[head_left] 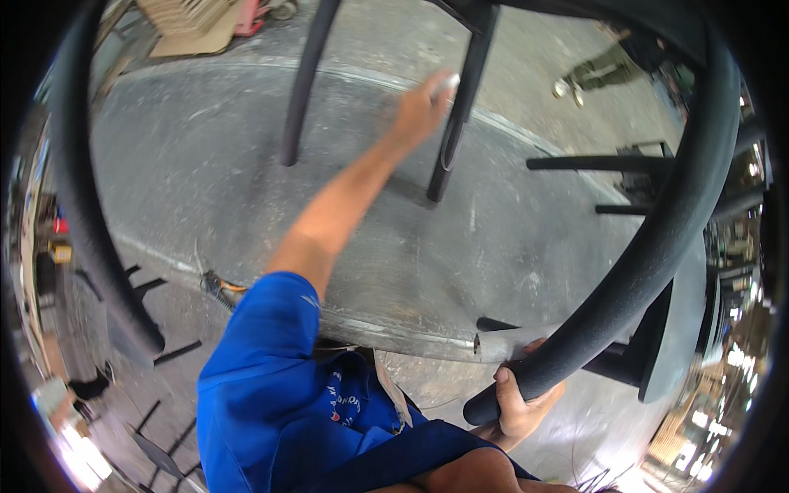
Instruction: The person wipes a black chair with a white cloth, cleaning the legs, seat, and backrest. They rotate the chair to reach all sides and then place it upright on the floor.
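Observation:
A dark chair frame with a long curved armrest (633, 287) stands over a grey worktable (370, 263). My right hand (526, 403) is wrapped round the near end of that armrest. Stretched far forward, my left hand (423, 107) is closed on a small white thing (448, 82), too blurred to name, right beside one chair leg (464, 107). A second chair leg (308, 90) stands to the left of this hand. The other curved armrest (82, 189) runs down the left side.
Another dark chair (608, 164) lies at the right with its legs pointing this way. A person (612, 66) is beyond the table at the far right. Stacked cardboard (189, 25) sits at the far left, and a cable (218, 287) hangs at the table's near edge.

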Action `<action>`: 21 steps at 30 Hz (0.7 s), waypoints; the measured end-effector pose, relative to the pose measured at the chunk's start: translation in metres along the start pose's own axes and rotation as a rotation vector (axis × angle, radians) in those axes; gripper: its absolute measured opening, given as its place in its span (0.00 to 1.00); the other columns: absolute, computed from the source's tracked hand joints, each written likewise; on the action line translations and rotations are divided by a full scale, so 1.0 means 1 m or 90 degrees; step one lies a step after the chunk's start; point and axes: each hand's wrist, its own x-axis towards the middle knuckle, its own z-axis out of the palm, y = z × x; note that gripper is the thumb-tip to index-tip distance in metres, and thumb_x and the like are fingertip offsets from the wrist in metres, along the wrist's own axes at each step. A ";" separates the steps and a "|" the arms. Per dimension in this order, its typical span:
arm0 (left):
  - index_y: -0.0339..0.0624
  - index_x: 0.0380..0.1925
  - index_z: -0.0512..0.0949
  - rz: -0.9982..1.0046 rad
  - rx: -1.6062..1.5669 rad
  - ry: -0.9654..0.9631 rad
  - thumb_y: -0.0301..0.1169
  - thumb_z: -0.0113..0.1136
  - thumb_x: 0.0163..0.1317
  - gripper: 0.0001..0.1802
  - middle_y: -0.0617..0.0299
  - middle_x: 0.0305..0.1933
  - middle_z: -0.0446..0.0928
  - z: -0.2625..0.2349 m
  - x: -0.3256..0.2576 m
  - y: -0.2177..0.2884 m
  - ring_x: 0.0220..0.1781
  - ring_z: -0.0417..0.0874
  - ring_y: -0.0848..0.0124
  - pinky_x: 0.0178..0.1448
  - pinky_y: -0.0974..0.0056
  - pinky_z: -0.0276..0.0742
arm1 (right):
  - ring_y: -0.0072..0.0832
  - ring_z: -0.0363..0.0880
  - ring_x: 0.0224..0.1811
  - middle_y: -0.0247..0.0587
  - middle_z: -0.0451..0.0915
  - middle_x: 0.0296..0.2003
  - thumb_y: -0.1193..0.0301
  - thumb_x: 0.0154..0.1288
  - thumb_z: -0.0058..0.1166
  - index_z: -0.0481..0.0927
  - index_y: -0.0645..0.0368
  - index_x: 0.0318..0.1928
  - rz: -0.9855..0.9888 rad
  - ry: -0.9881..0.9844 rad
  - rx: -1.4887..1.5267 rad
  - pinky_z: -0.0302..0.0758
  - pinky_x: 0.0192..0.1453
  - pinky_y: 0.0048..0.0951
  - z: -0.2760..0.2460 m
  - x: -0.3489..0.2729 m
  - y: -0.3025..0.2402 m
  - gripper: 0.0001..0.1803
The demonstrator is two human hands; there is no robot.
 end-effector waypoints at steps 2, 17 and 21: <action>0.43 0.58 0.72 -0.037 -0.190 0.024 0.33 0.48 0.70 0.19 0.64 0.21 0.74 0.007 -0.061 -0.004 0.25 0.73 0.79 0.32 0.69 0.70 | 0.21 0.70 0.25 0.35 0.73 0.27 0.67 0.40 0.68 0.73 0.67 0.41 -0.032 -0.004 -0.017 0.66 0.33 0.23 -0.002 -0.003 0.006 0.27; 0.37 0.44 0.71 0.099 0.194 0.471 0.29 0.44 0.71 0.09 0.61 0.36 0.74 -0.269 -0.326 0.159 0.40 0.75 0.71 0.46 0.65 0.72 | 0.40 0.73 0.42 0.47 0.74 0.37 0.74 0.47 0.65 0.72 0.67 0.46 -0.234 -0.035 -0.054 0.69 0.49 0.38 -0.004 -0.054 0.088 0.24; 0.34 0.44 0.70 0.152 0.214 0.692 0.33 0.40 0.73 0.13 0.55 0.43 0.75 -0.313 -0.304 0.188 0.45 0.76 0.65 0.53 0.61 0.71 | 0.38 0.74 0.38 0.45 0.74 0.33 0.72 0.47 0.66 0.74 0.66 0.37 -0.209 -0.044 0.012 0.70 0.45 0.37 -0.001 -0.077 0.115 0.18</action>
